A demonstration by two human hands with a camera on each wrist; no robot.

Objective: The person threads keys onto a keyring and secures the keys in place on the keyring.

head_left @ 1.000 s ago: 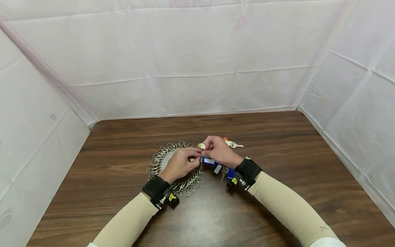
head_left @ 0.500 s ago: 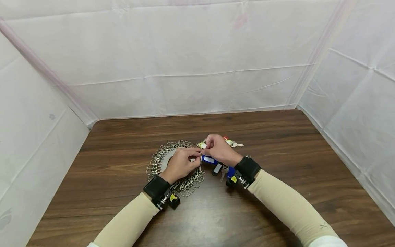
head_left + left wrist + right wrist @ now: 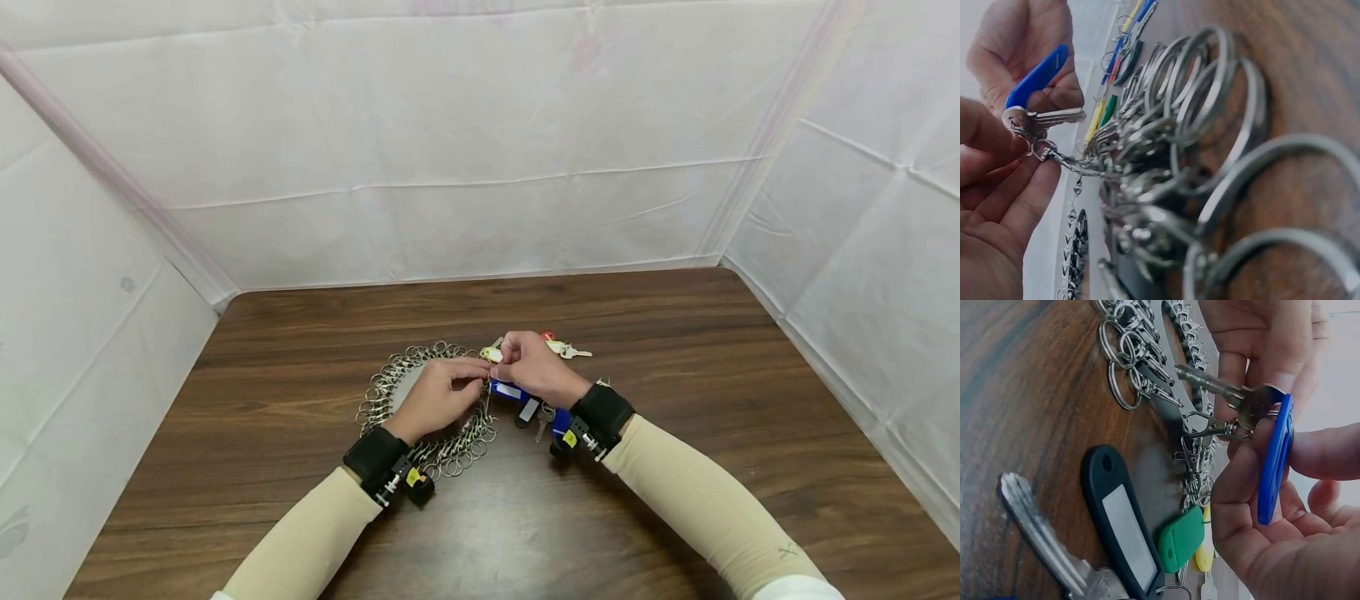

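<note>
The left hand [image 3: 991, 181] pinched a clasp [image 3: 1041, 150]; the right hand [image 3: 1266, 506] pinched a key [image 3: 1235, 397] with its blue tag [image 3: 1274, 459]. A loosened pinch could have dropped the key onto the rings [image 3: 457, 450].

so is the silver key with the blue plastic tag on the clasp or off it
On, it seems: the silver key with the blue plastic tag has the small metal clasp reaching its head. Whether the clasp is shut, cannot tell.

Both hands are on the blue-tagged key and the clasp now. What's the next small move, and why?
Probably have the left hand press the clasp open and slip it through the key's head. The right hand pinches the key and its blue tag, and the clasp sits right at the key's head, though whether it is hooked on cannot be told. The clasp's chain leads back to the ring bunch.
</note>
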